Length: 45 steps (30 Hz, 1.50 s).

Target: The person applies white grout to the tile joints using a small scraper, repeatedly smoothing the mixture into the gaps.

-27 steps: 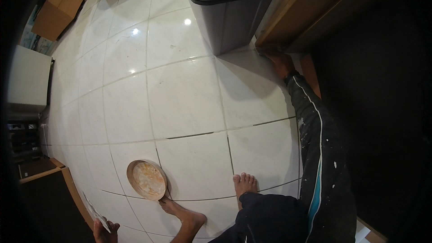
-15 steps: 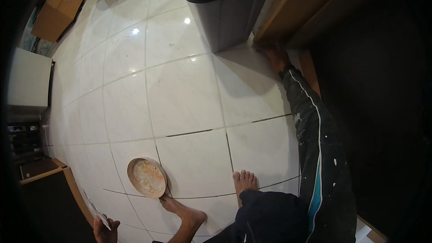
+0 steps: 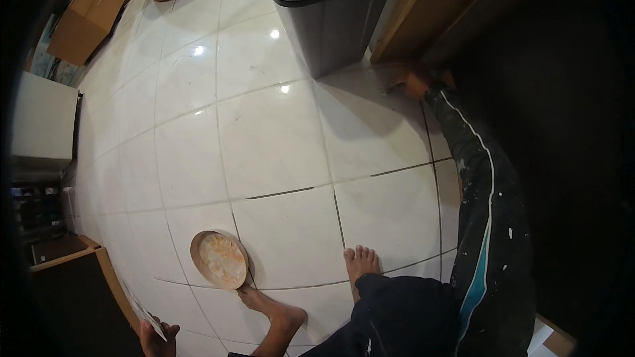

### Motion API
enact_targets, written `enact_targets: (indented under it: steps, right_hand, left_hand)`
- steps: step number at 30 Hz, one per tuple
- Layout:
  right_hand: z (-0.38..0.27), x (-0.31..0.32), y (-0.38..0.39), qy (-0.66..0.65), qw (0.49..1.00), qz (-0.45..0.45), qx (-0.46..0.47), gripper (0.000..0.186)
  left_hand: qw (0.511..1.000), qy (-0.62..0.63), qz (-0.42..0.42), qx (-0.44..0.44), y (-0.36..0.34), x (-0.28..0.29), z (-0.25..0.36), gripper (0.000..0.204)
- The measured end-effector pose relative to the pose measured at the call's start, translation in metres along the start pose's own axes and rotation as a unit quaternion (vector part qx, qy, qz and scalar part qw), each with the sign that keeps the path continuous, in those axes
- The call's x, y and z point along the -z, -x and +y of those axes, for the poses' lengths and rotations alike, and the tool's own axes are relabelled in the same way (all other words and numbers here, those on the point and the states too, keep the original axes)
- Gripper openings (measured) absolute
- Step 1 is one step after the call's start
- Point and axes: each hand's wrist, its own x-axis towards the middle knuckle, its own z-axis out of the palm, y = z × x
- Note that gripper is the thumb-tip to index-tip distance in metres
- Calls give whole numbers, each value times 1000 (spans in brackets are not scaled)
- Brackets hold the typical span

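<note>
At near left, the left hand (image 3: 159, 343) pinched a thin pale piece (image 3: 152, 321), seemingly just held; the right hand was unseen; a stained round pan (image 3: 221, 258) sat rightward on the tiled floor (image 3: 281, 238); any shift would call for a firm pinch.

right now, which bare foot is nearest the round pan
The lower-left foot: its toes are at the round pan; the middle foot and the foot by the bin are farther off.

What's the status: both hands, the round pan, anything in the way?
Left hand: holding thin, pale flat piece. Right hand: low, beside grey bin, grip unclear. Round pan: on floor tiles by left foot. Bin may crowd right hand.
</note>
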Motion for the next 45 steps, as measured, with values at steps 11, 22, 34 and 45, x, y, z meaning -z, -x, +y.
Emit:
enact_targets:
  steps: [11, 22, 34, 45]
  right_hand:
    - [-31, -32, -27, -67, 952, 171, -245, 49]
    - [-71, 24, -69, -26, 974, 146, -168, 47]
    - [-81, 32, -68, 33, 986, 98, -130, 41]
    - [-56, 1, -59, -74, 985, 143, -60, 44]
  left_hand:
    - [999, 11, 41, -8, 28, 6, 8, 27]
    - [999, 12, 47, -1, 38, 8, 6, 26]
    - [999, 4, 46, 9, 27, 1, 5, 24]
    - [999, -20, 41, 2, 24, -4, 10, 28]
